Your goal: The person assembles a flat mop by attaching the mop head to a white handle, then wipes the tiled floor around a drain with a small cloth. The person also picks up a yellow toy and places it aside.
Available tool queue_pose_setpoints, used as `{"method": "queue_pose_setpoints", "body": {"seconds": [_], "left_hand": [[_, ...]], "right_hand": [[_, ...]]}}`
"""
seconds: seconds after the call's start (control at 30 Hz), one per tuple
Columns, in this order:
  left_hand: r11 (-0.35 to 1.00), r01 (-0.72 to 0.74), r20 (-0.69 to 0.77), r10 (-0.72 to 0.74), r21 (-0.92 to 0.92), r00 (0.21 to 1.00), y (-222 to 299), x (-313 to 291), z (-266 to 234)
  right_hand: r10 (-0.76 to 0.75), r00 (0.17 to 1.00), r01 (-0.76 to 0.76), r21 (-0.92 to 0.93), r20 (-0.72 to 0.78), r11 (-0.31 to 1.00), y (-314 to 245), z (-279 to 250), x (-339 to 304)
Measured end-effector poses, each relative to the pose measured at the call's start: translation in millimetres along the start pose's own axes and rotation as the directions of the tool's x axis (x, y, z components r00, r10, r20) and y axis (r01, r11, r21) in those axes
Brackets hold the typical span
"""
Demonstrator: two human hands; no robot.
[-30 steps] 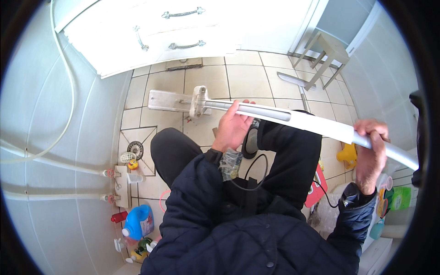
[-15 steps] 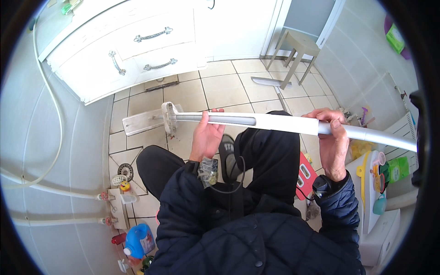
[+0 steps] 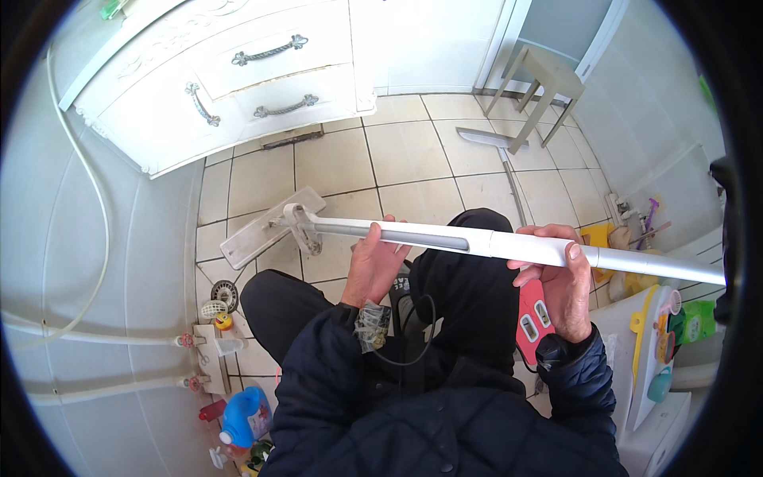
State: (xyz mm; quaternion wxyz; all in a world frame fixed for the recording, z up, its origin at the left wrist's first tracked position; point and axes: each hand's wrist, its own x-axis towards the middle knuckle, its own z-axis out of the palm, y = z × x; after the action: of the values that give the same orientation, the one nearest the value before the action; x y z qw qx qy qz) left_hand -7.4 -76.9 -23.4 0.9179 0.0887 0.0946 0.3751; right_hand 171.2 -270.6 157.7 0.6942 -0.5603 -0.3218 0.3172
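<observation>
A flat mop with a white and silver pole [image 3: 477, 242] lies across in front of me, above my knees. At its left end, a hinged white bracket [image 3: 300, 226] joins a rectangular white mop head [image 3: 253, 237] near the floor. My left hand [image 3: 375, 266] is closed on the slotted part of the pole, thumb on top, with a grey inner rod showing in the slot. Around the white sleeve further right, my right hand [image 3: 566, 286] is closed, fingers over the far side. The pole's right end runs out of view.
White drawers [image 3: 278, 79] stand at the back left; a beige stool [image 3: 548, 75] and a floor squeegee [image 3: 489, 139] are at the back right. Left are a floor drain [image 3: 225, 296], pipe valves [image 3: 187, 341] and a blue bottle [image 3: 246, 417]. A red board [image 3: 532, 318] lies right.
My right hand has shifted left along the pole onto the white sleeve. The mop head has turned to a slant, and the pole sits lower in view. My left hand keeps its hold.
</observation>
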Motion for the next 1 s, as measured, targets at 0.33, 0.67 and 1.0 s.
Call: {"method": "queue_pose_setpoints", "body": {"seconds": [0.33,0.67,1.0], "left_hand": [[0.999,0.041,-0.043,-0.04,0.026,0.998,-0.7,6.3,3.2],[0.992,0.092,-0.025,-0.09,0.091,0.996,4.0,21.2,12.2],[0.992,0.067,-0.051,-0.062,0.109,0.997,26.4,87.0,11.8]], "right_hand": [[-0.152,0.906,0.253,-0.218,0.394,0.943,-5.9,-16.1,23.4],[-0.356,0.75,0.474,-0.077,0.557,0.877,-2.1,-1.8,29.5],[-0.293,0.766,0.428,-0.114,0.572,0.897,28.8,49.9,61.6]]}}
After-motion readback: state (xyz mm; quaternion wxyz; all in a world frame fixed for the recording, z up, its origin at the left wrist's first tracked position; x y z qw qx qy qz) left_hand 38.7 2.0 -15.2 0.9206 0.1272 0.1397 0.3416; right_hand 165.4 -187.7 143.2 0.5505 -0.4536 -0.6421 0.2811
